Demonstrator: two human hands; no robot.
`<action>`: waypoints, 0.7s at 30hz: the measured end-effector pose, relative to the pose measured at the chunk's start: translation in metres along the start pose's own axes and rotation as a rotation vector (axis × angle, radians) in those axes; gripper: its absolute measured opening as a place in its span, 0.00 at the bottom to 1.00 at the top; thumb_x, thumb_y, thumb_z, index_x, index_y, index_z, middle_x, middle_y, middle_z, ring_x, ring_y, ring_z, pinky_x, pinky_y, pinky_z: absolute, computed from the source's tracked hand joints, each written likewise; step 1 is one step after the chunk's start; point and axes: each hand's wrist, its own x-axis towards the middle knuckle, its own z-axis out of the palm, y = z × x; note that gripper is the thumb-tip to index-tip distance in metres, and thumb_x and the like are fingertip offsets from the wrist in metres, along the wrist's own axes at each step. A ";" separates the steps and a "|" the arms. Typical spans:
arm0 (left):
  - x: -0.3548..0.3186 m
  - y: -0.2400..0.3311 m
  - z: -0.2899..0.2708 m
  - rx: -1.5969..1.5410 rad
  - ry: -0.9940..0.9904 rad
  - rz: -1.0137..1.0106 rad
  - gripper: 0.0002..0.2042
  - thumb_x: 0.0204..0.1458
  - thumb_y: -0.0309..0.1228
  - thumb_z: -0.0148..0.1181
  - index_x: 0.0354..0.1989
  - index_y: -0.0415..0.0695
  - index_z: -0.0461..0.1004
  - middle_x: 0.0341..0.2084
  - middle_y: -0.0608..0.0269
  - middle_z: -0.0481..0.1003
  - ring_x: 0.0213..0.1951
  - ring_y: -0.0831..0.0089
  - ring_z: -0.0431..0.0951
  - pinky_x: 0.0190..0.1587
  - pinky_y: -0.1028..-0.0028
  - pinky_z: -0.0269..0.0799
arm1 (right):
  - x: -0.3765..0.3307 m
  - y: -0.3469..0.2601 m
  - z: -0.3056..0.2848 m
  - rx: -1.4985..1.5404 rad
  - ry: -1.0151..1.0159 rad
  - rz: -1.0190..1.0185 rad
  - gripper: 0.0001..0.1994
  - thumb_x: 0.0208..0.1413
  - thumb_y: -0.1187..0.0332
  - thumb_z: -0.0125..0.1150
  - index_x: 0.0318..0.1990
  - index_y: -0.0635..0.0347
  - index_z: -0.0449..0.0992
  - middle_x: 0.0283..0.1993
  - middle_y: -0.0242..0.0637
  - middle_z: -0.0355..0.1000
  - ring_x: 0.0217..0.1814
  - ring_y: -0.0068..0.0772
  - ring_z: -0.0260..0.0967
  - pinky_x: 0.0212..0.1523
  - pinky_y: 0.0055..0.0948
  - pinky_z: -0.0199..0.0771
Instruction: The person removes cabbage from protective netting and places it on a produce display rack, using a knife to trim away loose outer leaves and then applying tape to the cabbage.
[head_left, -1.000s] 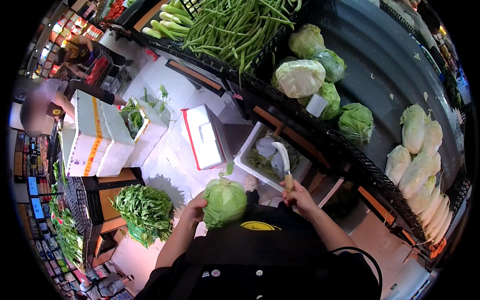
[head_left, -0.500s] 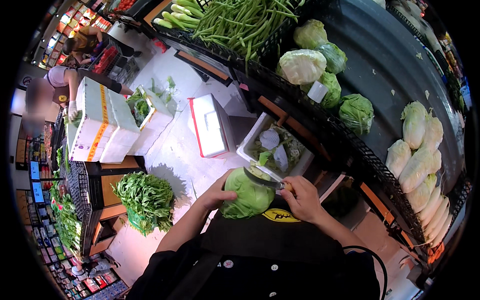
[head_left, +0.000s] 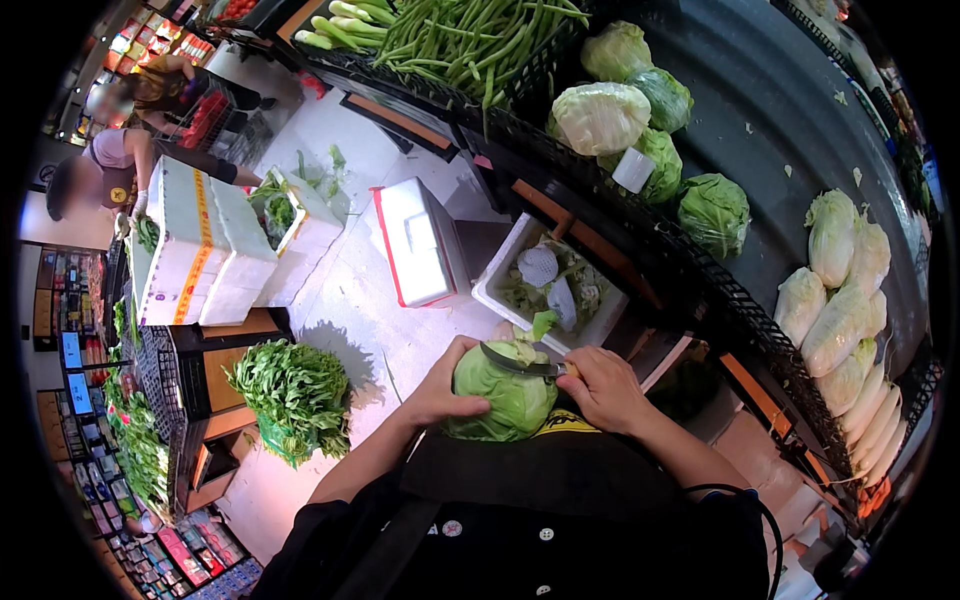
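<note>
The left hand (head_left: 445, 385) cups the cabbage (head_left: 505, 400) from its left side, thumb laid over the near face and fingers toward the far side. The right hand (head_left: 605, 392) is closed round the handle of a curved knife (head_left: 515, 365). The cabbage is held up in front of the person's dark apron (head_left: 500, 475), on the near side of a white tub (head_left: 488, 300) of leaf scraps. The blade lies across its upper end, beside a pale stump and a loose leaf (head_left: 543, 323); whether it has bitten in, I cannot tell.

The tip points toward the left fingers, so the main care should be there: those fingers are best kept low on the side, behind the tip's path. A firm cupped hold, without squeezing, should stop the round head rolling. Short, level strokes close to the stump would likely spare the good leaves better than one hard pull. The cut is best led away from the apron, and holding the cabbage nearer the tub would help scraps drop inside.
</note>
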 end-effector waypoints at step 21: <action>-0.006 -0.018 -0.018 -0.293 0.102 -0.081 0.42 0.32 0.42 0.72 0.58 0.39 0.59 0.48 0.54 0.68 0.52 0.65 0.70 0.56 0.66 0.65 | 0.027 0.243 0.076 0.097 0.114 0.984 0.23 0.56 0.62 0.45 0.59 0.59 0.60 0.54 0.62 0.66 0.60 0.56 0.64 0.59 0.42 0.61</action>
